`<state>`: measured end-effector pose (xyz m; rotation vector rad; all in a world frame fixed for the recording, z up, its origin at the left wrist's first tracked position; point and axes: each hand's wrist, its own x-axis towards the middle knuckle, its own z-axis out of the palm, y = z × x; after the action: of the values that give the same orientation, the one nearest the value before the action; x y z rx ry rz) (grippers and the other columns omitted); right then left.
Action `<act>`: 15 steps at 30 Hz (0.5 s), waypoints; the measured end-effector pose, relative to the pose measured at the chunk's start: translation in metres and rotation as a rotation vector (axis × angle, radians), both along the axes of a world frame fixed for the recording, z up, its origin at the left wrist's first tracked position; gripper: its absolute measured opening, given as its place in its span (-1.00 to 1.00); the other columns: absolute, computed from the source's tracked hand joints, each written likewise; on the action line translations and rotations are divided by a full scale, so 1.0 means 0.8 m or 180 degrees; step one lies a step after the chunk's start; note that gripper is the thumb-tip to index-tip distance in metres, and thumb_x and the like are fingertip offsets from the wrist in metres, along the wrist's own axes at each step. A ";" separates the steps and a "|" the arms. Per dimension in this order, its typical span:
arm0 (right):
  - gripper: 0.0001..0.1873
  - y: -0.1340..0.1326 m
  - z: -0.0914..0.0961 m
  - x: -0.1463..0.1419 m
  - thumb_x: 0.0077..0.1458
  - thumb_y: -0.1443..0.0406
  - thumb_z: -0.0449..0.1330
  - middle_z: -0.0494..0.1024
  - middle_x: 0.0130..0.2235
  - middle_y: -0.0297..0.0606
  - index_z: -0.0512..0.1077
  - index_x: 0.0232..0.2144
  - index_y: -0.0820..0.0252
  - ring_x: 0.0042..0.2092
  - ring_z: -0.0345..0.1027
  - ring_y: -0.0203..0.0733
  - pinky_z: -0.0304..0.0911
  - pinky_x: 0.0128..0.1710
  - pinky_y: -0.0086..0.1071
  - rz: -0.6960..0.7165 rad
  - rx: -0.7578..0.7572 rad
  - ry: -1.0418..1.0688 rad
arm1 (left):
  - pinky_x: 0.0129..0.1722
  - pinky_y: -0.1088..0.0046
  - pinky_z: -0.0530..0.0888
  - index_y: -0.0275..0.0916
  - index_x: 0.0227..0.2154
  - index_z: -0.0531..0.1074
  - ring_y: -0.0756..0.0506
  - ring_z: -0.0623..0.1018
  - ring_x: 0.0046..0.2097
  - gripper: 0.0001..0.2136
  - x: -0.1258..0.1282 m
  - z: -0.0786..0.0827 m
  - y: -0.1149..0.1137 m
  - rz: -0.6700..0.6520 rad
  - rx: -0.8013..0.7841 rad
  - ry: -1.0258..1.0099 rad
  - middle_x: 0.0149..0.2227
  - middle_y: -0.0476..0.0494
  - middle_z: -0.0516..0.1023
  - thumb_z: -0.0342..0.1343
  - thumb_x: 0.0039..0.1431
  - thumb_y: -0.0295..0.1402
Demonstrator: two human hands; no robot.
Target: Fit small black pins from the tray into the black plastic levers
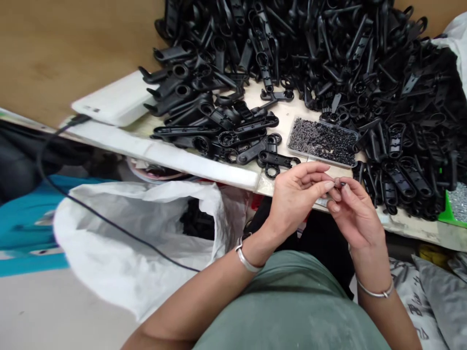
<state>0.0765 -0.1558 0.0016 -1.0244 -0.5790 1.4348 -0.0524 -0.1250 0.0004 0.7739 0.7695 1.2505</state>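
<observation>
Just over the table's front edge, my left hand (294, 197) and my right hand (359, 211) meet at the fingertips. Both are closed in a pinch around a small dark piece (340, 183), too small and too covered by fingers to name. Right behind them stands a shallow clear tray (288, 146) full of tiny black parts (321, 138). To the left of the tray lie loose black plastic arms with ringed ends (277, 159), some crossing each other. Neither hand touches the tray or these arms.
A tall heap of black plastic arms (328, 53) covers the table's back and right. At left sits a white box-shaped device (116, 99) with a black cable (109, 218) hanging down. Below it gapes a white sack (134, 243). A green-edged bin (447, 209) stands far right.
</observation>
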 end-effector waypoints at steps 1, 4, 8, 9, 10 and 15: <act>-0.83 0.000 -0.001 -0.001 -0.18 0.25 0.49 0.42 -0.51 -0.42 0.64 -0.42 0.00 -0.43 0.24 -0.43 0.24 -0.53 -0.60 0.0006 0.0016 -0.0003 | -0.37 0.55 0.60 -0.30 -0.31 0.54 0.00 0.63 -0.41 -0.69 0.001 0.000 -0.001 -0.0015 -0.0057 -0.0066 -0.44 -0.01 0.64 0.45 -0.16 -0.42; -0.82 0.000 -0.003 -0.002 -0.20 0.24 0.50 0.49 -0.48 -0.40 0.64 -0.43 0.00 -0.44 0.25 -0.43 0.24 -0.53 -0.59 0.0009 0.0027 -0.0051 | -0.44 0.56 0.59 -0.31 -0.30 0.52 0.02 0.61 -0.46 -0.70 0.002 0.001 -0.002 -0.0060 -0.0167 -0.0250 -0.47 0.01 0.63 0.43 -0.16 -0.44; -0.81 -0.001 -0.005 -0.004 -0.22 0.25 0.50 0.58 -0.37 -0.37 0.64 -0.44 -0.01 -0.42 0.29 -0.42 0.25 -0.53 -0.56 -0.0095 0.0008 -0.0194 | -0.44 0.60 0.59 -0.31 -0.31 0.52 0.04 0.60 -0.47 -0.68 0.002 0.001 -0.002 -0.0042 -0.0254 -0.0333 -0.48 0.02 0.63 0.44 -0.19 -0.47; -0.81 -0.001 -0.006 -0.005 -0.22 0.25 0.50 0.59 -0.37 -0.36 0.64 -0.44 -0.01 -0.42 0.30 -0.41 0.26 -0.53 -0.55 -0.0131 0.0017 -0.0238 | -0.43 0.60 0.59 -0.31 -0.31 0.52 0.04 0.60 -0.46 -0.68 0.002 0.000 -0.002 -0.0047 -0.0260 -0.0336 -0.47 0.02 0.63 0.44 -0.19 -0.47; -0.81 -0.001 -0.006 -0.005 -0.22 0.25 0.50 0.59 -0.37 -0.37 0.64 -0.44 -0.01 -0.43 0.31 -0.40 0.26 -0.53 -0.54 -0.0160 0.0027 -0.0276 | -0.42 0.60 0.59 -0.31 -0.31 0.52 0.05 0.61 -0.46 -0.68 0.002 -0.001 -0.003 -0.0059 -0.0255 -0.0339 -0.47 0.02 0.63 0.44 -0.19 -0.47; -0.84 -0.002 -0.008 0.000 -0.17 0.28 0.47 0.54 -0.45 -0.39 0.63 -0.43 0.03 -0.47 0.29 -0.43 0.30 -0.54 -0.56 -0.0105 0.0094 -0.0331 | -0.35 0.60 0.59 -0.30 -0.27 0.52 0.05 0.62 -0.41 -0.72 0.001 -0.008 -0.003 -0.0175 -0.0092 -0.0327 -0.44 0.02 0.63 0.39 -0.11 -0.50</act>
<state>0.0762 -0.1572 -0.0047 -1.0852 -0.6539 1.3461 -0.0513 -0.1271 -0.0060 0.6974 0.6771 1.2177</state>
